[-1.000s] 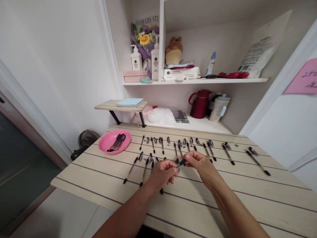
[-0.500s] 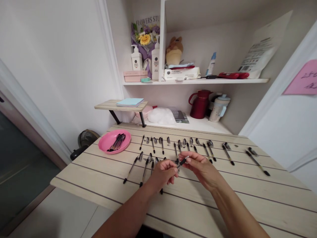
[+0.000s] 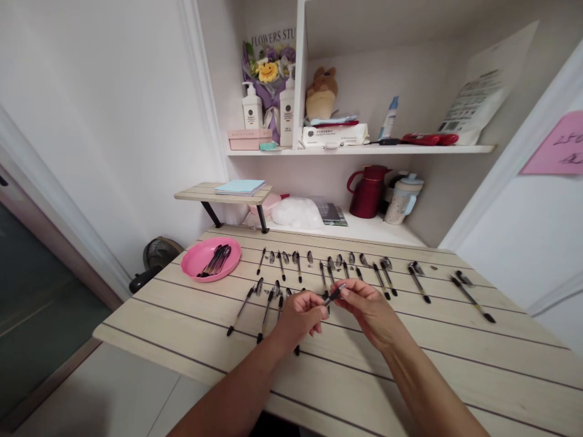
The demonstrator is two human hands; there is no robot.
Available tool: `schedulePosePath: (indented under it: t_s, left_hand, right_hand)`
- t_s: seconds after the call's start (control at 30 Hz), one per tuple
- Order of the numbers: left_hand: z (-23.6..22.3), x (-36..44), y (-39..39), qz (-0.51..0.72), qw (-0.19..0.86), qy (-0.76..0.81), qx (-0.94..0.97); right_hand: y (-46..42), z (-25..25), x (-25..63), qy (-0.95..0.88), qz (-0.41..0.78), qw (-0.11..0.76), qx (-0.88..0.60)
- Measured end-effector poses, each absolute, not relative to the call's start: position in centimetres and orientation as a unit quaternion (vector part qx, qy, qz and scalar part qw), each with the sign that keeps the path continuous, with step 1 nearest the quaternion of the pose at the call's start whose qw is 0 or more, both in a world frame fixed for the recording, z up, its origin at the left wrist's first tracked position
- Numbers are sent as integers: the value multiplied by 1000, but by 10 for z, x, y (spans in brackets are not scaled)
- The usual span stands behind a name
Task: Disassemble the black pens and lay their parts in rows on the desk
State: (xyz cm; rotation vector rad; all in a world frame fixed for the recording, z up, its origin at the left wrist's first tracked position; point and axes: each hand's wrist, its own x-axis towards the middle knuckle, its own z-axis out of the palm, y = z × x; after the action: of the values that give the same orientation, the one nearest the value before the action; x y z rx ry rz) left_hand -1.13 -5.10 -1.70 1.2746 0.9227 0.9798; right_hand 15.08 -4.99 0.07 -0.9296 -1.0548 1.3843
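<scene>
Between my two hands is a black pen (image 3: 334, 295), tilted up to the right. My left hand (image 3: 302, 315) is closed around its lower part. At the tip end, my right hand (image 3: 363, 301) pinches with thumb and fingers; whether a small part sits in that pinch is too small to tell. Uncapped pens (image 3: 240, 311) and loose clear-and-black caps (image 3: 310, 257) lie about the table in two rough rows, some partly hidden behind my hands. A pink plate (image 3: 189, 260) at the left holds several black pens (image 3: 217, 261).
The slatted wooden table (image 3: 410, 376) reaches back to a white shelf unit (image 3: 255, 153). A small raised stand (image 3: 195, 194) with blue paper (image 3: 239, 187) stands at the back left. Behind the table are a red jug (image 3: 367, 193) and a pale tumbler (image 3: 402, 199). A fan (image 3: 159, 255) stands left.
My right hand has shifted slightly left and down along the pen's tip end, its fingers closing nearer. My left hand keeps its hold. The table items look unmoved.
</scene>
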Motion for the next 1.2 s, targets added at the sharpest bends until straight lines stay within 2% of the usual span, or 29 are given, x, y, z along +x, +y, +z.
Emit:
schedulePosePath:
  t_s: [0.27,0.47,0.63,0.77,0.93,1.03,1.13,1.2]
  left_hand:
    - [-17,-12,-51,424,610,401,537]
    - [-18,-11,-51,432,600,416,529]
    - [-21,-12,-49,432,602,412,530]
    - [-19,-12,-50,430,594,426,530]
    - [-17,-14,-48,457,603,424,497]
    - [-17,-16,-46,500,597,419,468]
    - [-18,-17,-44,523,593,412,452]
    - [-19,-17,-44,525,595,406,453]
  right_hand:
    - [-48,2,151,-450,588,528,-416]
    - [-46,0,148,-446,538,555,-452]
    - [-46,3,149,-450,575,533,-428]
    - [-45,1,150,-450,554,545,-440]
    - [-38,6,154,-498,538,502,-460]
    - [-31,7,152,-579,416,442,-545]
    - [-28,-2,139,-661,204,293,-660]
    - [-30,-11,126,-686,122,204,-688]
